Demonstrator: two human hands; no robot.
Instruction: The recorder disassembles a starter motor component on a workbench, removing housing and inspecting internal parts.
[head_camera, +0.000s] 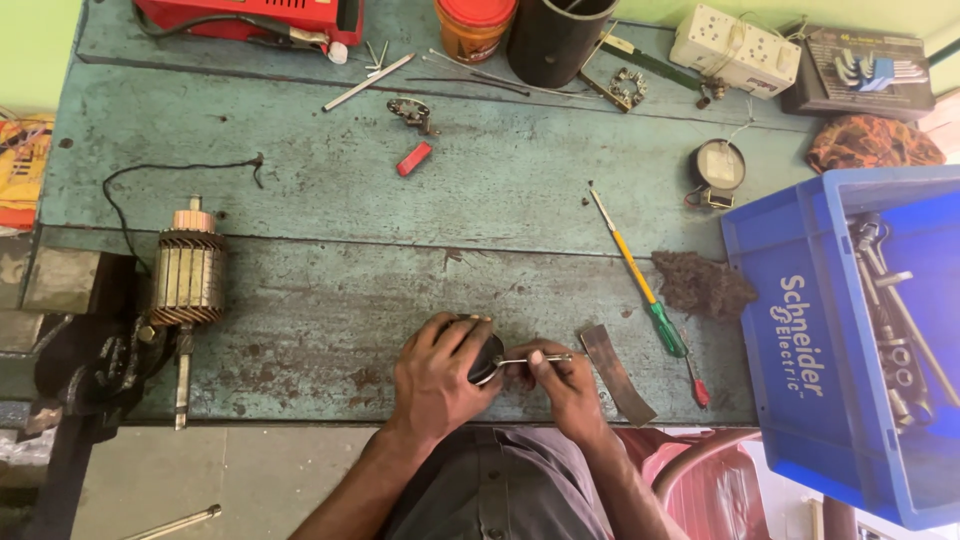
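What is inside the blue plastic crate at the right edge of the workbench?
The blue crate holds a pile of metal tools, apparently spanners and long steel rods, against its far wall. Its nearer part runs out of frame, and whatever lies beneath the pile is covered.

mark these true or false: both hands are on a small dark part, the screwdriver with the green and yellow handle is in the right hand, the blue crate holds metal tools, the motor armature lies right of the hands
1. Left hand and right hand are both at the small dark part. True.
2. The screwdriver is in the right hand. False: it lies on the workbench; the right hand holds a thin metal tool.
3. The blue crate holds metal tools. True.
4. The motor armature lies right of the hands. False: it is at the left.
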